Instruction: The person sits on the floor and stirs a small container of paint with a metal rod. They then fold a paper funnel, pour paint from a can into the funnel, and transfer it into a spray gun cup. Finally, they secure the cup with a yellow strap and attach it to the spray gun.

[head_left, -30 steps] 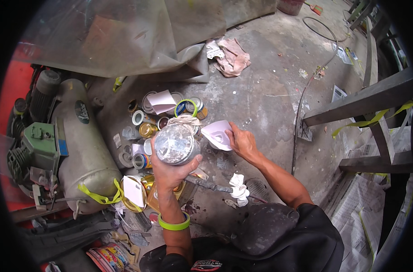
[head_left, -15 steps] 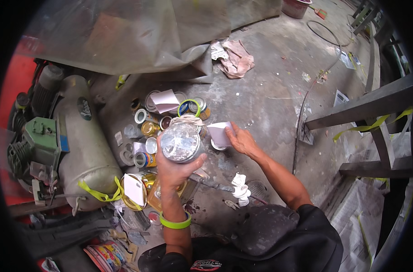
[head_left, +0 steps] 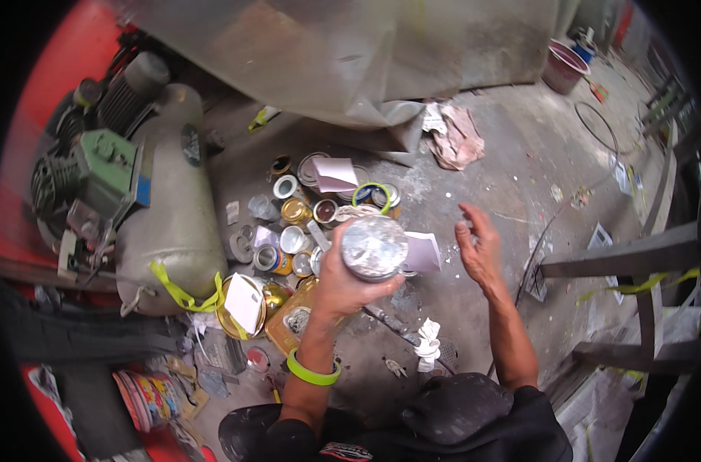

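My left hand (head_left: 343,289) is wrapped round a round metal can (head_left: 373,248), whose flat, whitish paint-smeared end faces up. A roll of lime-green tape (head_left: 313,368) circles my left wrist. My right hand (head_left: 483,250) is in the air to the right of the can, fingers somewhat apart, holding nothing. Between can and hand, a pale lilac sheet of paper (head_left: 424,252) rests over a small container mostly hidden under it. Just beyond the can are another lime-green tape roll (head_left: 371,199) and a lilac sheet (head_left: 336,175) lying on tins.
Several paint tins and cups, among them a gold-topped tin (head_left: 296,211), crowd the floor. On the left stands an air compressor (head_left: 166,208). Plastic sheeting (head_left: 350,69) hangs at the back, near a pink cloth (head_left: 457,138). A dark frame (head_left: 620,250) borders the right.
My right hand has let go of the lilac sheet and drawn away to the right, fingers opening. My left hand still holds the can. The whole view has shifted.
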The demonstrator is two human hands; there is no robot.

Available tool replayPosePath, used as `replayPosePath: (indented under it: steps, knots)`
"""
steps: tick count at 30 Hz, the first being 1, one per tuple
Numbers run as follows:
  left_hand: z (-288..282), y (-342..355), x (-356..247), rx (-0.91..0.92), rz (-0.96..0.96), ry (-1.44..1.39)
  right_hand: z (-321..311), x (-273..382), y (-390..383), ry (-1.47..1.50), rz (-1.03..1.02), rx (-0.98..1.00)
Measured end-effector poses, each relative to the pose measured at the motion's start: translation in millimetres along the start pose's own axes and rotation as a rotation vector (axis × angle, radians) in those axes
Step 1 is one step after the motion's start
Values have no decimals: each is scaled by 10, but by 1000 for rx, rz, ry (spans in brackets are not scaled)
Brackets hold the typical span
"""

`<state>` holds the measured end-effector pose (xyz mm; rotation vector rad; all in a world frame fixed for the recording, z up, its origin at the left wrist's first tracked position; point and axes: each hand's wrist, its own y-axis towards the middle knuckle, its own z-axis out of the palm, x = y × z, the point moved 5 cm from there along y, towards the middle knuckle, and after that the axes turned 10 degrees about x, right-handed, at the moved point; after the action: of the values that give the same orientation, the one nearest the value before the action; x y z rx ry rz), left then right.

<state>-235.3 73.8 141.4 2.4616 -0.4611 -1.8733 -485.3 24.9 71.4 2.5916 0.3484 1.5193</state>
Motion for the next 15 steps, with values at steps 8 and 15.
replayPosePath:
  steps: [8, 15]
  knots:
    - [245, -51, -34, 45, 3, 210, 90, 1787, 210, -164, -614, 577]
    - [414, -200, 71, 15, -37, 300, 298, 1570, -39, -217, -546, 544]
